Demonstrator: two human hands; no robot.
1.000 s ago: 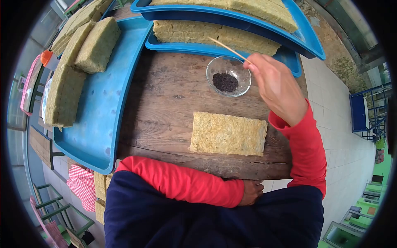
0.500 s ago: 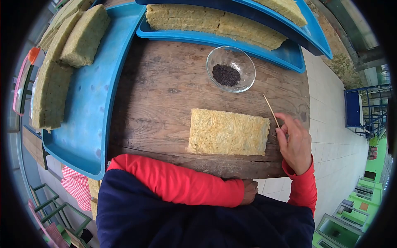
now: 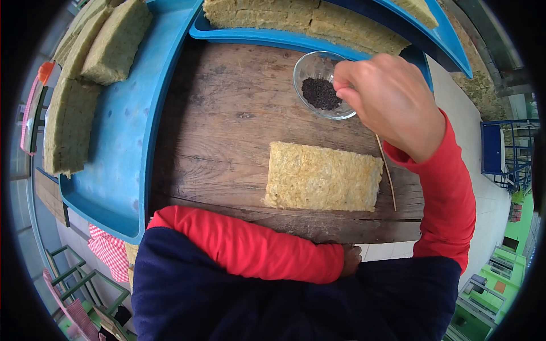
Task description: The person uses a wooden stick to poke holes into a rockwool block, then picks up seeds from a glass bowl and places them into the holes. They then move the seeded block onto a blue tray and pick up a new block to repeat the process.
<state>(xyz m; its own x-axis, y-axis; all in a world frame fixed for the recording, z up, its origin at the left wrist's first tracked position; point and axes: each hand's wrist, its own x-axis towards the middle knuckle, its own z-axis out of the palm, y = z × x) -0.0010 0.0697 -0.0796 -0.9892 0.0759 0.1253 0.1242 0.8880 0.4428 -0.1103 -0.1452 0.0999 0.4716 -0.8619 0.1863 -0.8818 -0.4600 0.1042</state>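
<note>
My right hand (image 3: 392,96) is over the right side of a glass bowl (image 3: 304,102) of small black seeds (image 3: 320,94). Its thumb and fingers are pressed together; whatever they may hold is too small or hidden to make out. A thin wooden stick (image 3: 387,173) lies on the table just right of a flat, yellowish fibrous block (image 3: 324,176), its far end close to my right wrist. My left hand (image 3: 351,260) rests low against my body at the table's front edge, with its fingers mostly hidden.
The wooden table (image 3: 222,125) carries a blue tray (image 3: 122,148) on the left with thick fibrous blocks (image 3: 116,42). Another blue tray (image 3: 244,35) with more blocks (image 3: 267,14) stands at the back, a further tray (image 3: 449,34) overlapping it at upper right.
My right hand has let go of the stick, which now lies beside the block, and has moved up and away to the bowl with its fingertips together. My left hand stays at the table edge.
</note>
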